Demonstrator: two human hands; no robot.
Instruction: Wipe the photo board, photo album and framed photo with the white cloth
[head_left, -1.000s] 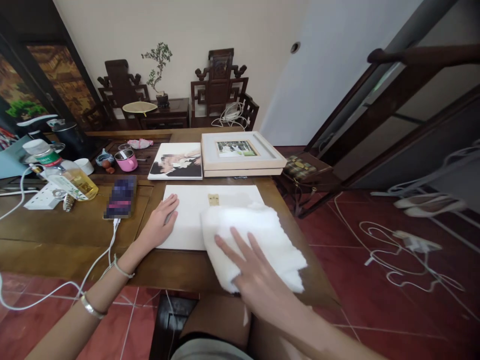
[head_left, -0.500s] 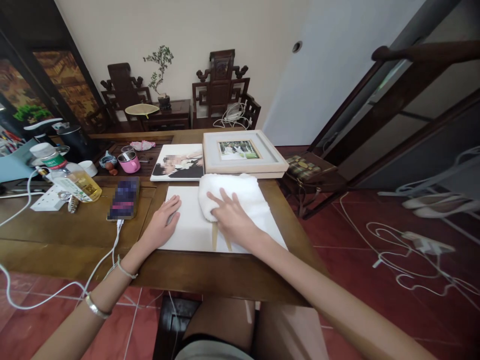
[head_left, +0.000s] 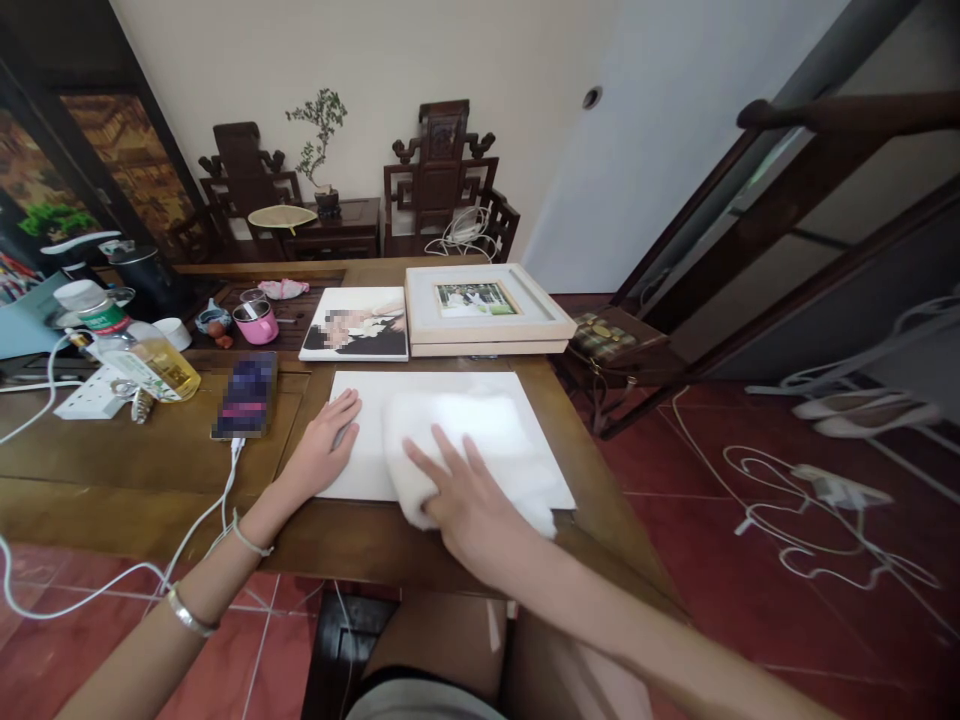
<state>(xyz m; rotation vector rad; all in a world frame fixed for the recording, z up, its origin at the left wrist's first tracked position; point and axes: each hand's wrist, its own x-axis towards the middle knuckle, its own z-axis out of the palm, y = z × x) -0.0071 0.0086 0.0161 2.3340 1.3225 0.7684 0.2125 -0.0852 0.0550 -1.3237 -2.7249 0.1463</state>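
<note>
Compared with half a second earlier, the white cloth (head_left: 487, 440) and the right hand (head_left: 457, 505) on it are found drawn back from the far edge of the white panel (head_left: 420, 385) to its near edge, where the cloth now overhangs the near right corner. The left hand (head_left: 326, 450) is unchanged.

The right hand is laid flat on the cloth with its fingers (head_left: 442, 450) spread. Nothing is pinched, and the cloth is held only by downward pressure, a hold judged to let cloth and palm slide together over the surface.

The left hand is rested palm down on the panel's left edge, fingers extended and lightly together. This placement is judged to keep the panel from shifting on the counter (head_left: 150, 450).

Just beyond the panel's far edge, a photo print (head_left: 360, 325) and a framed photograph (head_left: 480, 305) are set side by side, apart from the cloth.

Left of the panel, a phone (head_left: 245, 395) is laid face up, with a white cable (head_left: 202, 520) run from it past the left wrist. Farther left of the panel, a bottle of yellow liquid (head_left: 146, 365) is lying on its side, and a pink cup (head_left: 256, 325) is seen beyond the phone.
</note>
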